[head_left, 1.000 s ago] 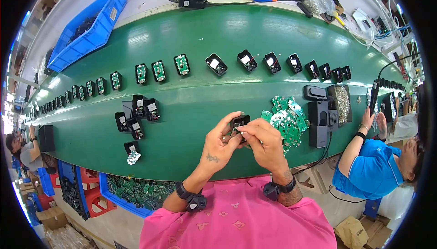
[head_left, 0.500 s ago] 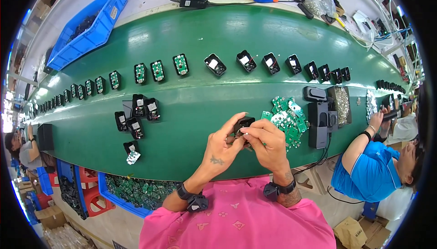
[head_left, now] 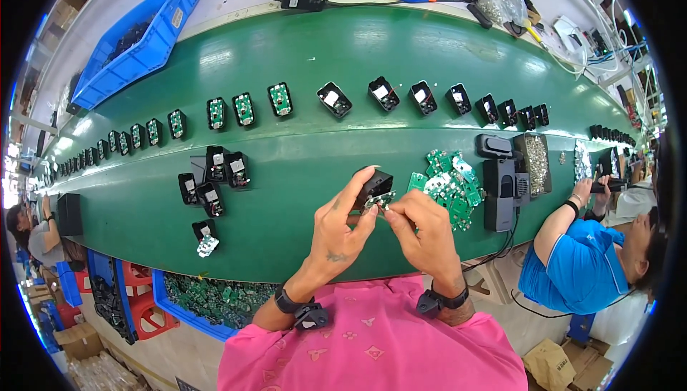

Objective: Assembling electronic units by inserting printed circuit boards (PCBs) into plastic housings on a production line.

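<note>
Above the near edge of the green table, my left hand (head_left: 335, 239) grips a small black plastic housing (head_left: 376, 182), tilted on its side. A small circuit board (head_left: 379, 202) shows at the housing's near side, by my left thumb. My right hand (head_left: 428, 237) is closed, thumb and forefinger pinched at the board's right edge. The fingers hide part of the board and any wires. A heap of loose green circuit boards (head_left: 451, 189) lies just right of my right hand.
A row of black housings crosses the table, some with green boards (head_left: 281, 99), others open with white parts (head_left: 334, 99). Several housings (head_left: 212, 198) cluster left. Right stand a grey device (head_left: 499, 194) and a box of small metal parts (head_left: 537, 165). A co-worker in blue (head_left: 580, 269) sits right.
The housing has been tipped up and shows more fully above my left hand. The circuit board has come into sight between my fingers. My right hand has moved slightly right and down.
</note>
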Motion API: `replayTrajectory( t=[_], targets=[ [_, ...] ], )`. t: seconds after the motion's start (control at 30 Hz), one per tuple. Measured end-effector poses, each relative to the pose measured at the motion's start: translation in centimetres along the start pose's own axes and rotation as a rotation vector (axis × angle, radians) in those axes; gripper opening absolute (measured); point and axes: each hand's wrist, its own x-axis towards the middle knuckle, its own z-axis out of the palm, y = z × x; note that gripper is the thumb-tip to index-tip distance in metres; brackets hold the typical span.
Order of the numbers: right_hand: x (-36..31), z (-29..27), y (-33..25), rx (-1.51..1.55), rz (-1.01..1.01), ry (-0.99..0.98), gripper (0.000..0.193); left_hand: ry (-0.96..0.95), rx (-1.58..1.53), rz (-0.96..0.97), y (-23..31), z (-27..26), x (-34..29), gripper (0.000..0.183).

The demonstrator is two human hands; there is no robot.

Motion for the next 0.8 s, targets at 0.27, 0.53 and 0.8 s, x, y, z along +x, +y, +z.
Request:
replayTrajectory(
  t=[0.27,0.53,0.8],
  targets=[
    [0.5,-1.9,0.3,0.044,0.088,-0.218,0.008,-0.103,0.089,0.092,1.0,-0.3,0.3,0.058],
    [0.5,-1.8,0.6,0.065,0.174,-0.225,0.011,-0.138,0.288,0.247,-0.1,0.0,0.4,0.054],
    [-0.5,1.0,2.5,0.027,0.368,-0.041,0.018,0.009,-0.123,-0.142,-3.6,1.9,-0.2,0.054]
  ],
)
